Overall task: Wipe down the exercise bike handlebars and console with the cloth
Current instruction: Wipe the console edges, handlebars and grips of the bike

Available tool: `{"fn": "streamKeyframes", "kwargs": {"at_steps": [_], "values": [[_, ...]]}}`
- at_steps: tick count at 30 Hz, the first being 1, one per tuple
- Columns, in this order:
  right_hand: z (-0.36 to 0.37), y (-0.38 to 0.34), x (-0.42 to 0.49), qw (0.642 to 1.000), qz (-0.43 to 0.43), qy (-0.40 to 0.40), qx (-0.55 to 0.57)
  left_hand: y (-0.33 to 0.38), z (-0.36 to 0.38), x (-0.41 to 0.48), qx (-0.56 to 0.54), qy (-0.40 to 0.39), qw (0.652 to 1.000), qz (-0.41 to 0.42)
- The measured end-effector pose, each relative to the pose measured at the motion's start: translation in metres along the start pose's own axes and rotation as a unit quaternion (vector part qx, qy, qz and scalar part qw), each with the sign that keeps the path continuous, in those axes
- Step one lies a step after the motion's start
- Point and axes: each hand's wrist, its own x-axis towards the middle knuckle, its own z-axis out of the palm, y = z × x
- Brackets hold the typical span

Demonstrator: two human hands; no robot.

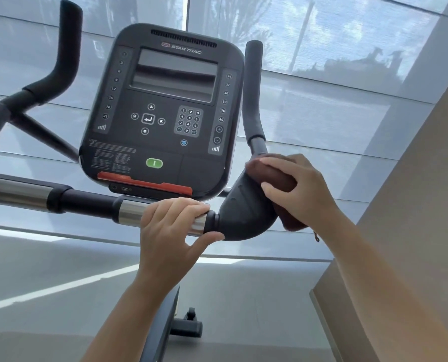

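The right hand [300, 189] presses the brown cloth [283, 184] on the elbow pad [243, 215] at the console's [163, 113] five o'clock, the left hand [176, 226] closed round the chrome grip [131, 212]; next, I'd guess, comes the upright handlebar [253, 92].

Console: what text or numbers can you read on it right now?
"STAR TRAC": brand above the screen on the console.
"1" to "21": left column.
"24" to "40": right column.
"0"-"9": keypad.
Warning text, lower left: too small to read.

Grey floor [48, 270] below both hands, a bright light stripe crossing it left of the left hand [176, 226]. On the floor under that hand: the bike's dark base foot [187, 327] with a small wheel, frame post rising from it.
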Motion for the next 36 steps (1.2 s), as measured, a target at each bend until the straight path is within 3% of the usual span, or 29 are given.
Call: {"fn": "streamKeyframes", "kwargs": {"at_steps": [6, 10, 14, 23, 29, 33, 36], "values": [[-0.01, -0.001, -0.037, 0.999, -0.034, -0.002, 0.035, -0.001, 0.0, 0.0, -0.003, 0.002, 1.0, 0.004], [-0.012, 0.01, 0.018, 0.994, 0.007, 0.099, 0.052, -0.002, 0.0, 0.0, 0.003, -0.004, 1.0, -0.001], [0.007, 0.015, 0.035, 0.994, 0.038, 0.042, 0.098, -0.002, 0.001, 0.0, -0.002, 0.002, 1.0, 0.003], [0.003, 0.012, -0.054, 0.986, 0.024, 0.04, 0.161, -0.001, 0.002, 0.001, 0.011, 0.016, 1.0, 0.015], [-0.004, 0.016, 0.001, 0.983, 0.003, 0.153, 0.1, 0.001, 0.0, 0.002, 0.012, 0.004, 1.0, 0.009], [0.011, 0.021, 0.036, 0.992, 0.028, 0.04, 0.121, 0.001, -0.001, 0.002, 0.012, -0.004, 1.0, -0.002], [0.013, 0.021, 0.021, 0.983, 0.062, 0.051, 0.163, 0.001, -0.001, 0.002, 0.009, -0.005, 1.0, -0.005]]}}
